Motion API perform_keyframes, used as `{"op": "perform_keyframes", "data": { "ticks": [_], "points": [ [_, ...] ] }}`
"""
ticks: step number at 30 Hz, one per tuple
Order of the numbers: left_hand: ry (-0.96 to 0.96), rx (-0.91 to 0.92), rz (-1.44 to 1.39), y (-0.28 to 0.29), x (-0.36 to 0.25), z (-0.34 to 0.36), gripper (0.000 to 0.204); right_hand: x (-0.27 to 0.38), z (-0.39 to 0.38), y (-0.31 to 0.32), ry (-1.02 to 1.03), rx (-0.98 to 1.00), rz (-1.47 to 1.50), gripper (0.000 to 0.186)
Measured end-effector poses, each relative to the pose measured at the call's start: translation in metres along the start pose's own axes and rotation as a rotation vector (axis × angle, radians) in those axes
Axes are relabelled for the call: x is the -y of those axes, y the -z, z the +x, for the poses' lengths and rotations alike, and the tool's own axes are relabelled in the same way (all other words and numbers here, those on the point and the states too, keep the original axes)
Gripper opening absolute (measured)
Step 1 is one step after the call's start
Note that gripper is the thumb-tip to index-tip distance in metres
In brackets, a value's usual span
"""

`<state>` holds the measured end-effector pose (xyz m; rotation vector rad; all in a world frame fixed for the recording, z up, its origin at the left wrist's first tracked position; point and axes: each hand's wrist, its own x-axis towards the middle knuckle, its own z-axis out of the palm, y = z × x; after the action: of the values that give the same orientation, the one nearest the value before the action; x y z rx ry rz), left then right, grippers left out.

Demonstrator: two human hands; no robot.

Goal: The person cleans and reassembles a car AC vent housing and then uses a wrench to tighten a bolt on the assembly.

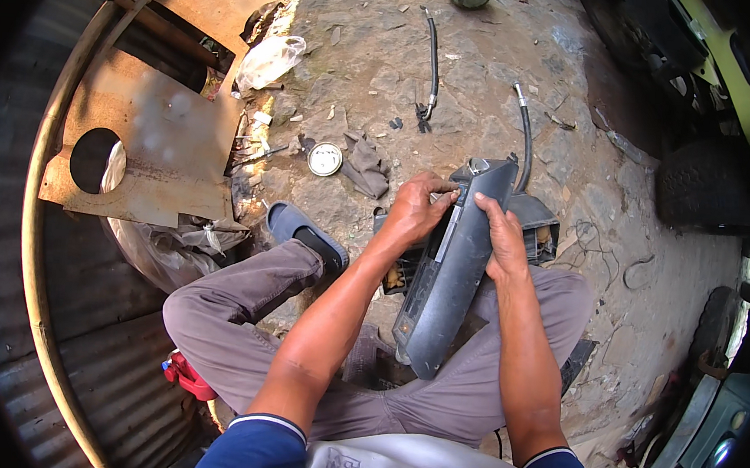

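Note:
A long dark grey plastic housing point(453, 292) lies tilted across my lap, its far end pointing away from me. My right hand point(505, 239) grips its right side near the far end, thumb on top and the other fingers hidden beneath. At the housing's left edge, close to that end, my left hand point(416, 209) is closed in a pinch. Whatever sits between those fingertips is too small to make out. Behind and below the housing is another black plastic casing point(537, 215), partly covered by it and my hands.
Two black hoses with metal ends, one farther off point(433, 60) and one nearer point(525, 136), lie on the rough ground. A round tin point(325, 158) sits beside a grey rag point(366, 168). Rusty sheet metal point(151, 140) stands left; a dark tyre point(713, 184) is right.

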<state>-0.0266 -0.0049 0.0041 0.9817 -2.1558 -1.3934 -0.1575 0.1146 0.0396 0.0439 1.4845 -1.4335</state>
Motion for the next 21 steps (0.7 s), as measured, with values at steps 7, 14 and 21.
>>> {"op": "perform_keyframes", "data": {
  "ticks": [7,14,21],
  "points": [
    [0.004,-0.028,-0.003,-0.003,-0.004,0.000,0.021,0.006,-0.006,-0.003,-0.006,0.016,0.003,0.036],
    [0.008,0.009,-0.074,-0.002,0.007,0.003,0.023,0.004,-0.004,-0.002,-0.015,0.004,0.012,0.037],
    [0.033,0.044,-0.060,0.002,0.002,0.000,0.027,-0.001,0.002,0.002,-0.012,0.048,0.021,0.039]
  ]
}}
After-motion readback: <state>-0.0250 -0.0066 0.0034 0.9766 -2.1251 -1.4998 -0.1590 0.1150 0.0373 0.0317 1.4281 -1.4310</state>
